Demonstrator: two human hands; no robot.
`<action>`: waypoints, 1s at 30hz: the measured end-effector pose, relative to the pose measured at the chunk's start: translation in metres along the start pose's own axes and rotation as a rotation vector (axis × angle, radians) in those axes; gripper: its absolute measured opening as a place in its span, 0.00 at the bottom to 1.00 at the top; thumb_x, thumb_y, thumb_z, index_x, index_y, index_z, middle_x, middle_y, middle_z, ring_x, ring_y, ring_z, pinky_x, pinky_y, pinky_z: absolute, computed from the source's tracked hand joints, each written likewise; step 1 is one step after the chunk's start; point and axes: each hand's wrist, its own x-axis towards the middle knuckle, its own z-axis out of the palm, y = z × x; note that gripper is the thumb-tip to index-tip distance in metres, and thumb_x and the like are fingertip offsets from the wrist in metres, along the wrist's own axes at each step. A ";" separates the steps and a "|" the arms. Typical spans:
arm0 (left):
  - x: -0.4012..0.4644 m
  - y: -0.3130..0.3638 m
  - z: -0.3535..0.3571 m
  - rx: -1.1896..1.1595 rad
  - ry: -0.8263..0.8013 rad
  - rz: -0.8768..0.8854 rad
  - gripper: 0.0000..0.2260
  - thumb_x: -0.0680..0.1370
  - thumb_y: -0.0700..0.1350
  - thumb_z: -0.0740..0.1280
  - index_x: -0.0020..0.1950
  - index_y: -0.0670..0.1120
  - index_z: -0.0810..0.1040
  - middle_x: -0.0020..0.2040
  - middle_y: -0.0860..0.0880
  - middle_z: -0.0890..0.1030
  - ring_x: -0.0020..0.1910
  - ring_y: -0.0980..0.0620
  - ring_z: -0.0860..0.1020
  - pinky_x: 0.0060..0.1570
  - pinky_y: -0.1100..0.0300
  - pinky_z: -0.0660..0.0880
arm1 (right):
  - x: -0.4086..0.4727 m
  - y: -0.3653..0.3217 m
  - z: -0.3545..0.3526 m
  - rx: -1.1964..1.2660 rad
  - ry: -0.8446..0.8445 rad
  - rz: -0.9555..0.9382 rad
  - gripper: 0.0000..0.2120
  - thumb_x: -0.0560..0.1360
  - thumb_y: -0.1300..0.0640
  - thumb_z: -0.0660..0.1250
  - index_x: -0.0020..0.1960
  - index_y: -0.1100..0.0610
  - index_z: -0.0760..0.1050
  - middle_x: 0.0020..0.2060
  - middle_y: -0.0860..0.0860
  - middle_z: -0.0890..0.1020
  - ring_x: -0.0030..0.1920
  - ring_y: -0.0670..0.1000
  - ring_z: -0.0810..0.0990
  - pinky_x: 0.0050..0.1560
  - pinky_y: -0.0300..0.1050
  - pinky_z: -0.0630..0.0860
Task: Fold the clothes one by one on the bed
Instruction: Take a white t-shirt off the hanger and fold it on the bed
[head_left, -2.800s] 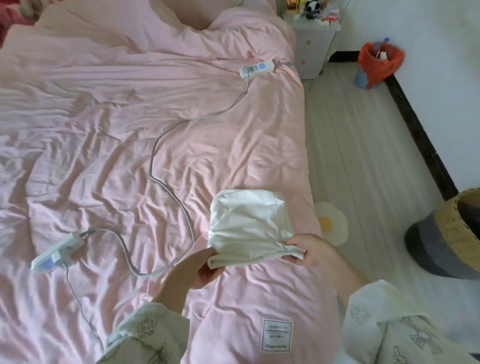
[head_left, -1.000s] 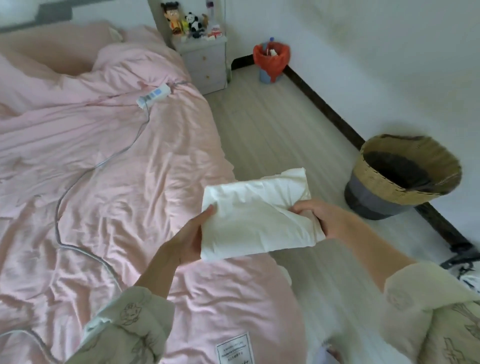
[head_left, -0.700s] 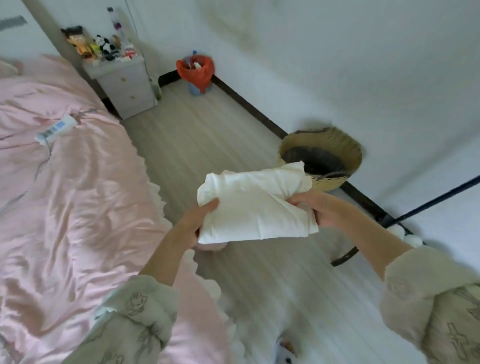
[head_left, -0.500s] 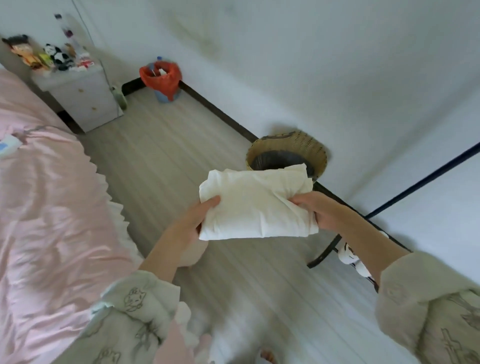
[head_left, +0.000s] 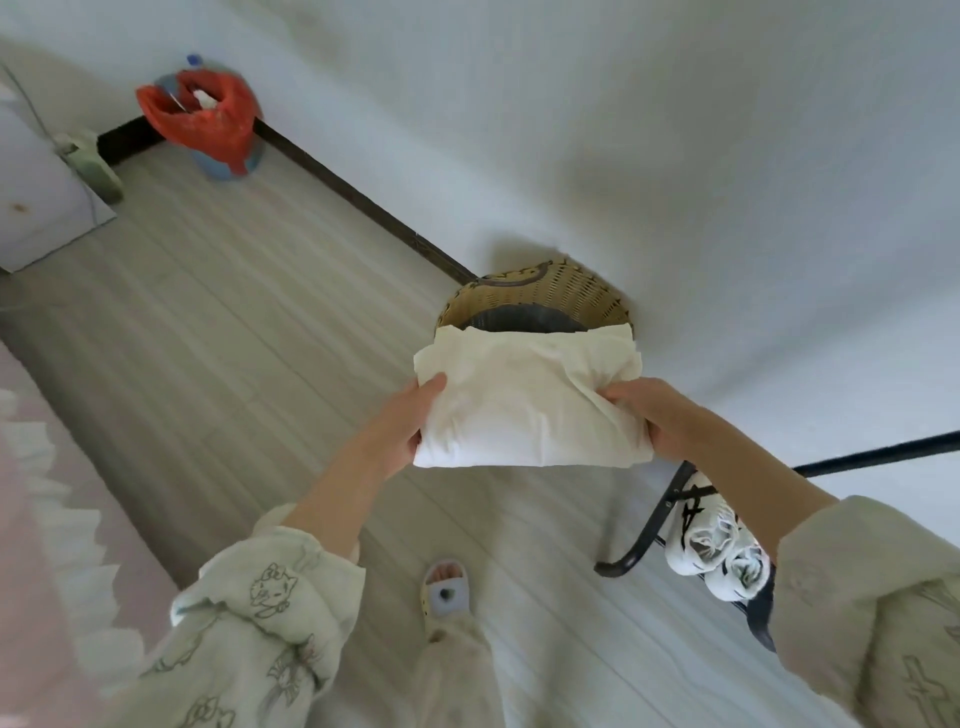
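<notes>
Folded cream garment (head_left: 530, 400) up in the air, left hand (head_left: 410, 421) pinching its left edge, thumb on top; right hand (head_left: 649, 415) curled round the right edge. Just beyond the fingers sits the woven basket (head_left: 535, 296) by the wall, the garment's far edge overlapping its rim in view. This one looks folded and on its way to being put away. Next, I'd judge: lower it level into the basket so the folds hold, then let go.

Being seen: two hands (head_left: 400, 426) (head_left: 655, 418), one folded cloth (head_left: 524, 400), one basket (head_left: 535, 299), one red bin (head_left: 208, 122), two white shoes (head_left: 701, 535) (head_left: 745, 574), one slipper (head_left: 445, 590).
</notes>
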 end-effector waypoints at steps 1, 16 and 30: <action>0.029 0.012 0.001 0.018 0.015 0.008 0.22 0.80 0.52 0.60 0.73 0.48 0.63 0.62 0.48 0.75 0.62 0.45 0.75 0.64 0.46 0.71 | 0.027 -0.012 0.003 0.000 0.029 -0.001 0.25 0.73 0.55 0.68 0.68 0.59 0.66 0.59 0.54 0.74 0.58 0.58 0.73 0.62 0.56 0.72; 0.384 -0.027 0.060 0.325 0.109 -0.154 0.18 0.82 0.46 0.54 0.72 0.52 0.59 0.65 0.48 0.71 0.61 0.43 0.71 0.62 0.45 0.71 | 0.380 -0.004 -0.010 -0.081 0.135 0.118 0.17 0.73 0.57 0.66 0.60 0.58 0.69 0.55 0.53 0.72 0.52 0.54 0.69 0.54 0.48 0.67; 0.627 -0.133 0.051 0.536 0.164 -0.280 0.21 0.80 0.43 0.53 0.74 0.47 0.59 0.68 0.43 0.70 0.64 0.41 0.70 0.61 0.49 0.71 | 0.616 0.079 0.047 -0.282 0.135 0.142 0.17 0.78 0.60 0.61 0.65 0.64 0.69 0.62 0.60 0.74 0.63 0.60 0.72 0.63 0.50 0.70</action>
